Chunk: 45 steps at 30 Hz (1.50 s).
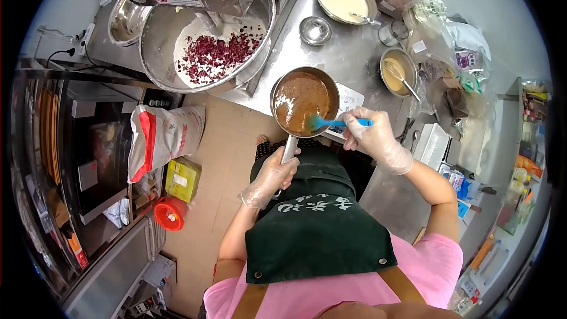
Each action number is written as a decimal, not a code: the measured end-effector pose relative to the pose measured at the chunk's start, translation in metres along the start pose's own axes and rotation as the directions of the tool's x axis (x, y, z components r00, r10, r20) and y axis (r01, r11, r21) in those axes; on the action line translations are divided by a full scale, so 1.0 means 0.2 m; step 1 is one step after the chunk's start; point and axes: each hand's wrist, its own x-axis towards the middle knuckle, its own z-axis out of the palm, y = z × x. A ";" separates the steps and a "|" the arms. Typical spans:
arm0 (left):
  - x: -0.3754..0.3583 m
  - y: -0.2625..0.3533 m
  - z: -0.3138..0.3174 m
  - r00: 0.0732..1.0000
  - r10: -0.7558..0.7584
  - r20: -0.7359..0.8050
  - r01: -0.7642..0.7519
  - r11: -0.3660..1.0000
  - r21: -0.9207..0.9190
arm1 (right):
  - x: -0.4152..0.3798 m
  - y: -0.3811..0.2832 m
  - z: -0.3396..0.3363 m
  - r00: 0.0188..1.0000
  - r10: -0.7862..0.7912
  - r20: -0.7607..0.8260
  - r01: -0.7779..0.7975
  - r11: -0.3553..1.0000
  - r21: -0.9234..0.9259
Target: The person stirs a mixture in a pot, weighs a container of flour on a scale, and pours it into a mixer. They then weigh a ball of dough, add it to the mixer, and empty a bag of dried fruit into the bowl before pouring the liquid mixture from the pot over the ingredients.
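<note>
A saucepan (307, 97) of brown liquid is held in front of me, over the table's near edge. My left hand (276, 172), in a clear plastic glove, is wrapped round its metal handle (290, 149). In my right hand (375, 136), gloved the same way, is a blue spatula (339, 122). The spatula's head dips into the brown liquid near the pan's right side. To the upper left stands a large steel mixer bowl (155, 62) with white flour and dark red dried pieces (215, 56) in it.
On the steel table (283, 44) are a bowl of cream-coloured liquid (342, 1), a small metal bowl (315, 31), a bowl with a whisk (398, 71) and a scale (351, 99). A white sack (165, 133) and a red bucket (169, 213) stand at the left.
</note>
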 end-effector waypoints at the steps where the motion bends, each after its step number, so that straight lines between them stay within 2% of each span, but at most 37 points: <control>1: 0.00 -0.01 0.00 1.000 0.005 -0.013 -0.005 1.000 0.013 | 0.00 -0.01 -0.02 0.994 -0.102 -0.026 0.099 0.989 -0.108; 2: 0.00 -0.02 -0.01 1.000 0.011 -0.025 -0.010 1.000 0.024 | 0.00 -0.02 -0.05 0.978 -0.206 -0.042 0.192 0.957 -0.219; 3: 0.00 -0.02 -0.01 0.999 0.018 -0.037 -0.017 0.999 0.035 | -0.02 -0.03 -0.06 0.981 -0.190 -0.049 0.169 0.945 -0.279; 6: 0.00 -0.03 0.01 0.999 0.016 -0.043 -0.016 1.000 0.021 | -0.08 -0.02 -0.01 0.998 0.042 -0.042 -0.046 0.994 -0.097; 8: 0.01 -0.03 0.01 1.000 0.010 -0.026 -0.010 1.000 0.002 | -0.09 0.04 0.08 0.990 0.140 -0.021 -0.136 0.983 0.126; 10: 0.01 -0.04 0.01 1.000 0.007 -0.015 -0.008 1.000 -0.011 | -0.08 0.06 0.12 0.994 0.102 -0.023 -0.096 0.976 0.196; 12: 0.00 -0.05 0.00 1.000 0.010 -0.014 -0.011 1.000 -0.022 | -0.07 0.08 0.09 0.997 0.042 -0.070 -0.030 0.986 0.166; 13: -0.01 -0.05 0.00 1.000 0.014 -0.011 -0.014 1.000 -0.024 | -0.07 0.07 0.08 0.997 0.038 -0.061 -0.032 0.996 0.087; 16: -0.01 -0.04 0.00 1.000 0.010 0.003 -0.010 0.999 -0.035 | -0.14 0.09 0.16 0.999 0.045 -0.022 -0.042 0.990 0.136; 19: -0.03 -0.03 0.01 1.000 -0.011 0.015 0.012 0.999 -0.039 | -0.09 0.06 0.13 0.967 -0.243 0.076 0.245 0.970 -0.007; 22: -0.05 -0.04 -0.02 0.999 0.003 0.032 -0.002 0.999 -0.033 | -0.03 0.00 -0.01 0.873 -0.451 0.186 0.479 0.865 -0.152; 24: -0.06 -0.03 -0.03 0.999 0.008 0.050 -0.007 1.000 -0.028 | 0.01 0.04 -0.10 0.676 -0.646 0.354 0.735 0.628 -0.258; 27: -0.08 -0.02 -0.01 0.998 0.000 0.061 0.003 0.999 -0.037 | 0.03 0.10 0.03 0.601 -0.668 0.438 0.796 0.552 -0.250; 30: -0.09 -0.04 -0.01 1.000 0.001 0.025 0.000 1.000 -0.022 | 0.10 0.09 0.13 0.457 -0.734 0.502 0.886 0.325 -0.331; 32: -0.12 -0.03 -0.02 1.000 -0.021 0.016 0.021 0.999 -0.036 | 0.19 0.12 0.12 0.499 -0.675 0.544 0.851 0.263 -0.454; 33: -0.14 -0.02 -0.02 1.000 -0.027 0.013 0.028 0.999 -0.042 | 0.19 0.12 0.08 0.474 -0.718 0.510 0.852 0.229 -0.470; 36: -0.20 -0.02 -0.01 1.000 -0.025 -0.008 0.025 0.999 -0.040 | 0.04 0.11 0.04 0.499 -0.712 0.495 0.816 0.194 -0.544; 37: -0.22 -0.01 -0.01 1.000 -0.020 -0.003 0.020 0.999 -0.042 | 0.00 0.08 0.04 0.396 -0.757 0.520 0.876 0.141 -0.461; 38: -0.25 0.00 0.00 1.000 -0.019 0.003 0.019 0.999 -0.041 | -0.04 0.07 0.07 0.416 -0.730 0.542 0.891 0.209 -0.404; 40: -0.31 0.02 0.02 1.000 -0.023 0.017 0.024 0.998 -0.053 | 0.03 0.03 0.13 0.297 -0.791 0.535 0.949 0.182 -0.258; 42: -0.41 0.06 0.04 0.999 -0.035 -0.004 0.035 0.996 -0.085 | 0.08 -0.05 0.12 0.285 -0.844 0.455 0.937 0.144 -0.318; 44: -0.57 0.14 0.09 0.994 -0.066 -0.085 0.060 0.995 -0.080 | 0.07 -0.14 0.06 0.350 -0.882 0.315 0.912 0.243 -0.331; 45: -0.65 0.20 0.12 0.992 -0.061 -0.111 0.051 0.994 -0.094 | 0.05 -0.21 0.01 0.337 -0.887 0.316 0.925 0.249 -0.286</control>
